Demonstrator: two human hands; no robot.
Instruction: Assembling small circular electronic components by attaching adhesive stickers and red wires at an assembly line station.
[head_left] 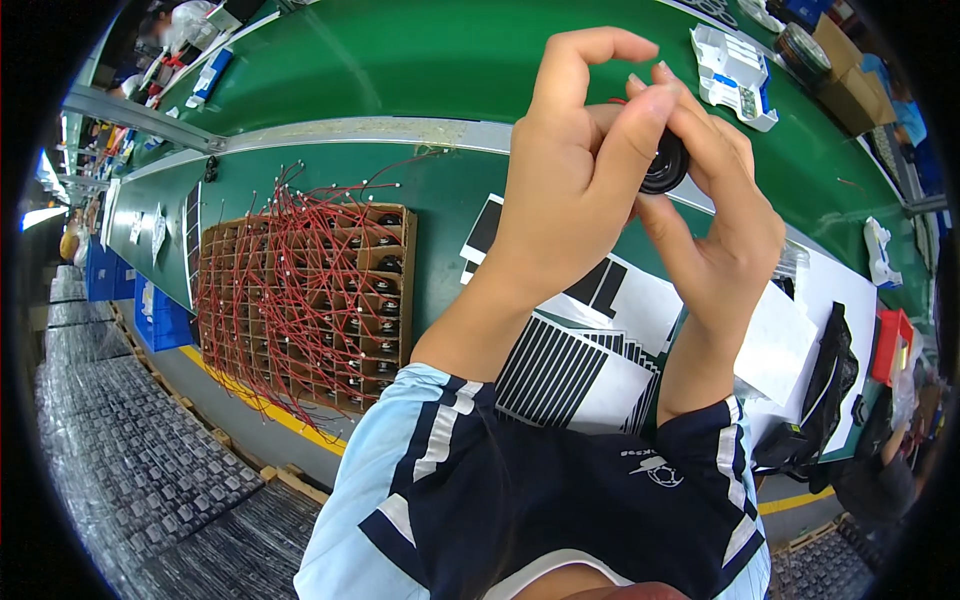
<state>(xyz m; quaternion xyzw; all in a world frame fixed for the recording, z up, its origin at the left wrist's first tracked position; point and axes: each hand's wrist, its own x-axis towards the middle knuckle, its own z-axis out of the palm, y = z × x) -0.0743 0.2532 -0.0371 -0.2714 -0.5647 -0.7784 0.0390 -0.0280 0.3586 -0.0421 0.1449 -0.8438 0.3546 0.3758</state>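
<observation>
Both my hands are raised together over the bench, right of centre. My right hand (715,215) grips a small black round speaker (665,165), with the thumb below it and the fingers bent over its far side. My left hand (575,165) presses its thumb against the speaker's upper edge, and its index finger arches above. A bit of red shows behind the left thumb; most of the speaker's back is hidden by the fingers. On the bench to the left sits a divided cardboard box (411,300) with similar black round parts and a tangle of red wires (290,290) ending in white connectors.
Sheets with black strips (560,375) lie under my forearms, beside plain white paper (775,340). A black bag (830,375) and a red bin (889,345) are at the right. A white tray (735,75) sits on the green belt (400,60). Blue crates (160,318) stand at the left.
</observation>
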